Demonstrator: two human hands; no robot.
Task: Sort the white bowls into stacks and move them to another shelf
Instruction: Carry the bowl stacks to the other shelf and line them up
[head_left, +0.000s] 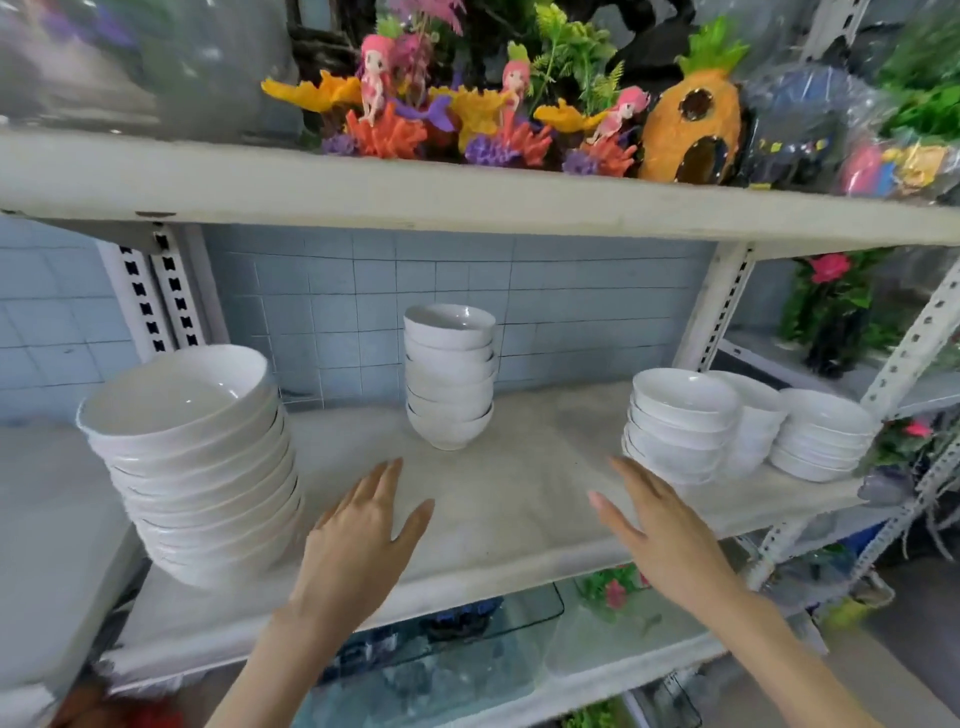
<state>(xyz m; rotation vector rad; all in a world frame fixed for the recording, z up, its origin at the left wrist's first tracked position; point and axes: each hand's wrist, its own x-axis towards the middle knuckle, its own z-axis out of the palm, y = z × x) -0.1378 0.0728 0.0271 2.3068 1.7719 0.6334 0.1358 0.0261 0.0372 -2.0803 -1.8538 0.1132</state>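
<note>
White bowls stand in stacks on the middle shelf (498, 525). A tall leaning stack of wide bowls (197, 467) is at the left. A stack of small deep bowls (449, 376) stands at the back centre. At the right are three lower stacks: one (680, 423) nearest, a second (753, 421) behind it, and a stack of shallow bowls (823, 441) at the far right. My left hand (358, 540) and my right hand (660, 525) hover over the shelf's bare middle, fingers straight, holding nothing. Both are in front of the small-bowl stack, apart from it.
The shelf above (467, 197) holds aquarium ornaments, among them a pineapple house (691, 130). Slotted metal uprights (722, 306) frame the shelf. A blue tiled wall is behind. A glass tank (441, 670) sits on the shelf below. Artificial plants (836, 296) are at the right.
</note>
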